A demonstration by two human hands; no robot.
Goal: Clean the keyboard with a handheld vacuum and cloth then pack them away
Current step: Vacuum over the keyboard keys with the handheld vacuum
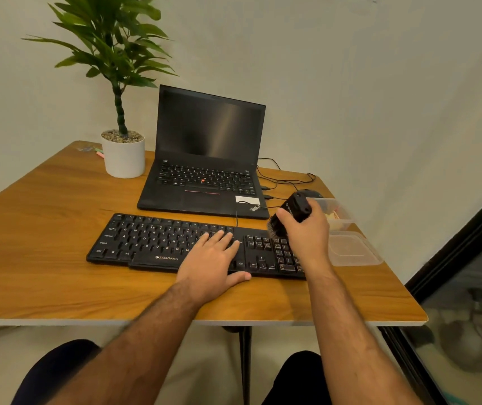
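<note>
The handheld vacuum (293,213) is gripped by the right hand (307,229) above the keyboard (152,244) at its right end; the left hand (210,258) rests flat, fingers straight, on the keys; keycaps risk dislodging if the brush is pressed hard; the mouse cable (280,178) behind may be snagged.

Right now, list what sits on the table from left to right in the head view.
Potted plant → laptop → left hand resting on the keyboard → right hand gripping the handheld vacuum → clear plastic container.

Black keyboard (175,244) showing white legends; black handheld vacuum (295,210); counter (58,229) showing orange-brown woodgrain; white pot (124,157) at 11 o'clock.
</note>
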